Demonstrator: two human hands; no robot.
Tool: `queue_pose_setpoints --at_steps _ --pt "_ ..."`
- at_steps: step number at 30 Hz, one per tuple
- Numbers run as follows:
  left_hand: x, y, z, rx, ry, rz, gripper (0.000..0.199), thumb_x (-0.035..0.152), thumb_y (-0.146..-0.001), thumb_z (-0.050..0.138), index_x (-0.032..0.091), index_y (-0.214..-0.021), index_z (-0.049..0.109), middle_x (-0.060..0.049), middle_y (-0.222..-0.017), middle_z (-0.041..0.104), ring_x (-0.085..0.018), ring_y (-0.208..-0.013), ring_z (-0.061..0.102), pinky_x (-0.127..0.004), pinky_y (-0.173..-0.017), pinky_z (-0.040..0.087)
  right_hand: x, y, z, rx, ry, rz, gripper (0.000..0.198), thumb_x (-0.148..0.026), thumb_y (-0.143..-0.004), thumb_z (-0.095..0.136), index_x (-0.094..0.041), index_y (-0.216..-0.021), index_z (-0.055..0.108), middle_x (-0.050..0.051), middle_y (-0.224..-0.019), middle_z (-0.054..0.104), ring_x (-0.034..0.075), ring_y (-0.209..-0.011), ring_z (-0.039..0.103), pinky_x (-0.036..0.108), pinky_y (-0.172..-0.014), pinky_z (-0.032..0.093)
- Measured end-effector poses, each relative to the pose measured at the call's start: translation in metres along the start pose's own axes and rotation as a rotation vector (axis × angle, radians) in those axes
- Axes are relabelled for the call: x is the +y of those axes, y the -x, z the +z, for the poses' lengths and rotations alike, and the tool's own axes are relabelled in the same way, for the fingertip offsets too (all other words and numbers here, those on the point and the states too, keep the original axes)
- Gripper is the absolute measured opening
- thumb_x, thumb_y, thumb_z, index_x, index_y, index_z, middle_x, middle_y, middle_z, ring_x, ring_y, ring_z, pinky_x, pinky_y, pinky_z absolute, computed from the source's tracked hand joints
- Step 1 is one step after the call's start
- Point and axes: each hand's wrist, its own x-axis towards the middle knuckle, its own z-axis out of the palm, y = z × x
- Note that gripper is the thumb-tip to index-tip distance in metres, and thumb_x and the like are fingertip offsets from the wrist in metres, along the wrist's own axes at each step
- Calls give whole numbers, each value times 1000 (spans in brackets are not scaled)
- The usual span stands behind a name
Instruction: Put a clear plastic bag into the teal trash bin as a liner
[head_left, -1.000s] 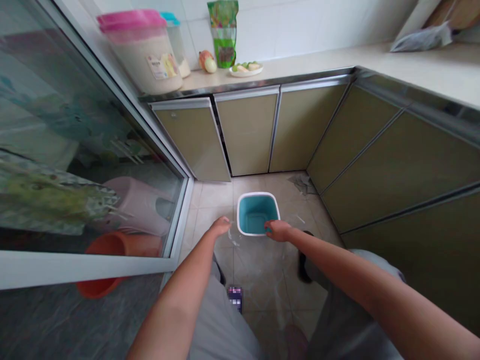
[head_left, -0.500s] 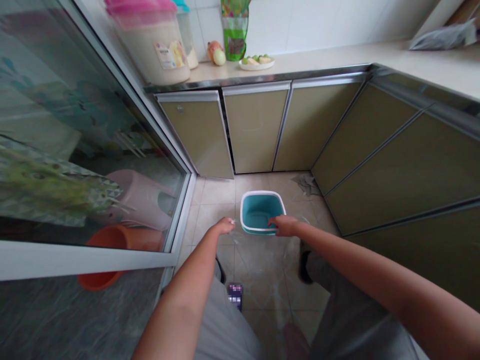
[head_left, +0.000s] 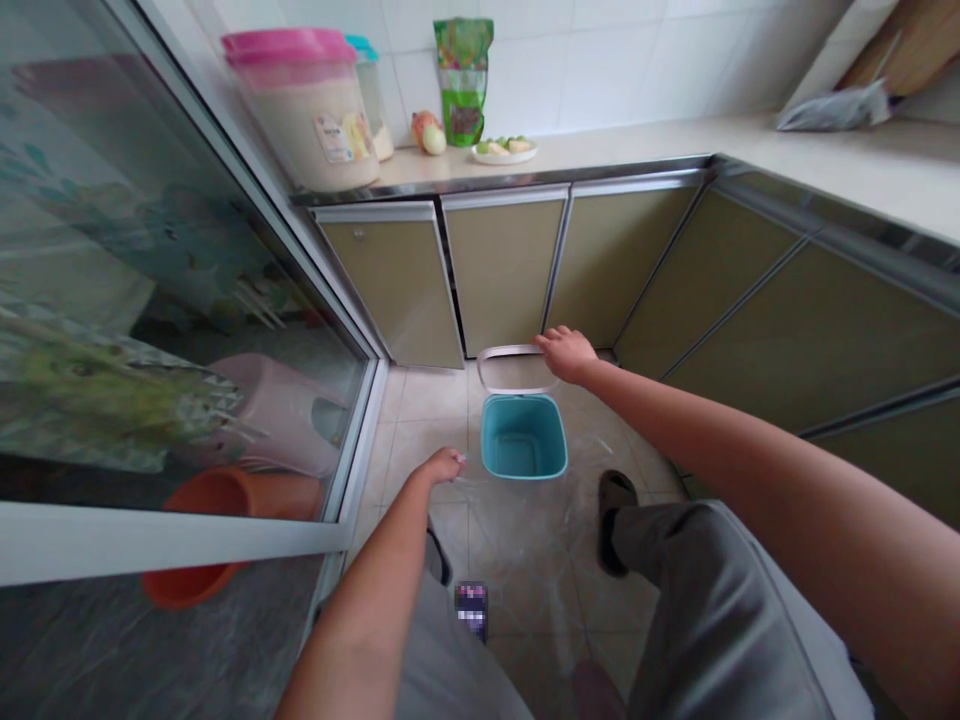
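Below centre, the teal bin [head_left: 523, 437] stands between the curled left hand [head_left: 444, 465] — contents unclear — and the right hand [head_left: 568, 354], up-right of it, gripping a white rim [head_left: 510, 351].

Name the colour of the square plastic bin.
The square plastic bin is teal, best seen in the head view.

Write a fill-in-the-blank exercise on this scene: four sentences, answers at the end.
1. The hand holding the white rim is the person's ____ one.
2. The teal bin stands on the tiled ____.
3. The lid of the big tub is ____.
4. The bag by the plate is mostly ____.

Missing words: right; floor; pink; green.
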Motion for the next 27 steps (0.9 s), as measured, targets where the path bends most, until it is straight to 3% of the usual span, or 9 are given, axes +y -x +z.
queue_pose_setpoints --at_steps 3,6,12,16,19,23,25,27 --pt "2 2 0 5 11 -33 23 34 -82 72 19 -72 59 2 -60 60 -14 -58 57 -22 -55 42 2 -2 14 34 46 17 73 -10 -95 46 -34 -163 33 14 -162 39 35 -128 48 47 -101 41" --pt "4 2 0 6 26 -55 15 26 -83 68 18 -75 59 2 -62 61 -13 -56 56 -21 -52 40 5 2 26 65 67 6 86 -8 -93 48 -41 -167 18 9 -173 13 35 -129 47 51 -102 41" --pt "9 3 -1 10 67 -68 8 20 -82 64 18 -76 59 2 -64 61 -11 -55 54 -20 -52 38 15 11 29 92 16 59 90 -18 -91 55 -39 -167 12 8 -175 -2 39 -133 45 57 -107 38" --pt "13 8 -3 1 96 -74 8 22 -81 66 18 -78 59 2 -65 62 -11 -54 54 -20 -52 38 26 30 39 129 -108 253 93 -27 -90 59 -32 -168 9 15 -174 5 41 -136 45 56 -106 41" --pt "13 12 -4 -15 116 -75 8 20 -81 66 18 -78 59 3 -64 61 -10 -54 53 -19 -52 37 39 62 73 77 -253 473 95 -36 -88 64 -26 -168 14 20 -170 16 40 -139 45 49 -105 45" --pt "13 15 -2 -26 151 -75 13 21 -78 70 17 -74 59 3 -61 60 -10 -54 52 -19 -51 35 51 111 139 -249 -489 716 85 -50 -89 66 -10 -159 38 26 -152 47 35 -135 54 40 -106 47" --pt "14 16 -1 -30 182 -83 14 20 -77 71 17 -73 58 3 -61 60 -9 -53 51 -19 -51 35 50 130 164 -417 -566 710 74 -53 -87 68 -6 -144 57 25 -136 61 33 -126 61 38 -102 48" --pt "17 18 0 -33 233 -90 14 18 -75 71 18 -77 58 4 -63 61 -9 -54 54 -18 -54 38 45 142 178 -489 -581 657 52 -48 -83 73 -8 -117 72 20 -115 72 31 -111 68 36 -94 51"
